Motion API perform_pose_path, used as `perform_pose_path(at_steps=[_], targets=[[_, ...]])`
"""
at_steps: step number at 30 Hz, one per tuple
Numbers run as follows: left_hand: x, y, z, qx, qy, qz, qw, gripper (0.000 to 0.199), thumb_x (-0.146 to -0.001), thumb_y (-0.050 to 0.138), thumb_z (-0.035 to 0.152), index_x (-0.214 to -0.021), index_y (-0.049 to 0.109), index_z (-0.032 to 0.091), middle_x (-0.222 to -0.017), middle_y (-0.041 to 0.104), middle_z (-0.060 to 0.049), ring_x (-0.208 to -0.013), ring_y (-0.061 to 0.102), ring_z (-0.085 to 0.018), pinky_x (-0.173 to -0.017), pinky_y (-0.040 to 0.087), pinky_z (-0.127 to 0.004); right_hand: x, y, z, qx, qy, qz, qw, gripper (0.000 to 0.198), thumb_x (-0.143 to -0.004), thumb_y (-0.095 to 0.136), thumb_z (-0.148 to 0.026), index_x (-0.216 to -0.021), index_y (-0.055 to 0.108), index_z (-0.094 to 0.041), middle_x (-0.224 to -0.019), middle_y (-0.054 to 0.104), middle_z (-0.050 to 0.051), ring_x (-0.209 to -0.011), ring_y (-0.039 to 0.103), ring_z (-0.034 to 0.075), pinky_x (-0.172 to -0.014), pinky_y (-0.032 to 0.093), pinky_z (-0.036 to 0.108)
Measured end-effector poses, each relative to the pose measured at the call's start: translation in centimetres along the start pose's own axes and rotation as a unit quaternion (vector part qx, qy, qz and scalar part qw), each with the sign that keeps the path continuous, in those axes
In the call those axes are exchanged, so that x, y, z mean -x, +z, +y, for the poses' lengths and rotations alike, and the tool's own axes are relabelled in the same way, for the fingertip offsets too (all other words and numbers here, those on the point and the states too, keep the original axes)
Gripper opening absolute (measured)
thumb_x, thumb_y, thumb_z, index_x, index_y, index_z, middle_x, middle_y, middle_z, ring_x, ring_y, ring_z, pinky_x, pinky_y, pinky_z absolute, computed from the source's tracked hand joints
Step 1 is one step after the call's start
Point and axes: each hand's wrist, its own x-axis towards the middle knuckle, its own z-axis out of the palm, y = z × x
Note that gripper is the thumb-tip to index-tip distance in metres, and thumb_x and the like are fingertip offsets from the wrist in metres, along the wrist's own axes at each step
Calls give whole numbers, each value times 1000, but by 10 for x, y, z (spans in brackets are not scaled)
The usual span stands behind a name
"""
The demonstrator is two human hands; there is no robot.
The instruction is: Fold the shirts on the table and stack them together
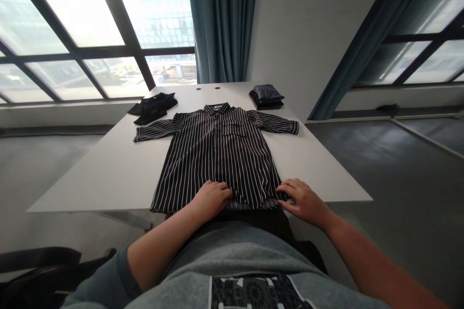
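A black shirt with white stripes (217, 154) lies spread face up, its collar toward the far side and both sleeves stretched outward. Its bottom hem reaches the near edge of the white table (119, 174). My left hand (213, 196) is closed at the middle of the hem, its fingertips partly hidden against the cloth. At the hem's right corner, my right hand (299, 199) pinches the fabric between thumb and fingers. Between the two hands the hem is slightly rumpled, with a strip of the inner side showing.
Dark crumpled clothes (154, 106) lie at the table's far left. A stack of folded dark garments (267, 96) sits at the far right. Two small round inserts are set in the far tabletop. Behind stand a blue curtain (223, 24) and windows; a black chair (47, 270) is at lower left.
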Motion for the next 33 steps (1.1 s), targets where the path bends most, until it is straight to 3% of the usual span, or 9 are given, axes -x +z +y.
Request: perform_pose_path(at_steps=[8,16,19,22,27,33], targets=[[4,-9,1,-11,-2,-19,1000,16,-104,56,27,-103,71,21,-100,71,-7,-94,70,-23,-83,48,-35,-2,-7,13,-74,-32,-26,996,16,-96,59,-17,-102,72,-23,-101,72,8,-94,70,23,-85,59,38],[48,-11,8,72,42,-17,996,12,-103,59,26,-104,70,23,-100,72,-2,-93,69,-19,-86,49,-33,7,-19,7,-52,-38,-3,998,19,-92,56,-11,-96,70,-23,-98,72,8,-93,68,25,-84,58,39],[66,-4,-7,96,-8,44,994,17,-105,53,28,-111,69,23,-105,73,-4,-99,69,-20,-90,52,-34,13,-20,10,-52,-39,-27,998,24,-87,56,-7,-97,69,-24,-98,71,7,-91,68,24,-82,58,38],[90,2,-33,72,-89,103,988,20,-105,51,31,-110,69,22,-108,72,-6,-99,69,-22,-93,54,-38,18,-18,14,-53,-33,-8,998,30,-87,52,-4,-104,68,-23,-100,70,7,-92,68,24,-82,59,39],[143,19,-79,-8,-102,112,988,33,-90,72,32,-123,69,28,-127,68,-8,-115,66,-29,-100,54,-46,21,-20,11,-9,-24,45,999,23,-91,54,-8,-104,65,-24,-98,70,8,-93,67,27,-84,57,44],[181,30,-99,-59,-183,149,970,22,-100,55,29,-115,70,23,-115,70,-10,-103,69,-27,-91,56,-42,18,-22,14,2,22,79,997,21,-99,50,-16,-113,65,-24,-101,70,9,-95,69,26,-87,56,40]])
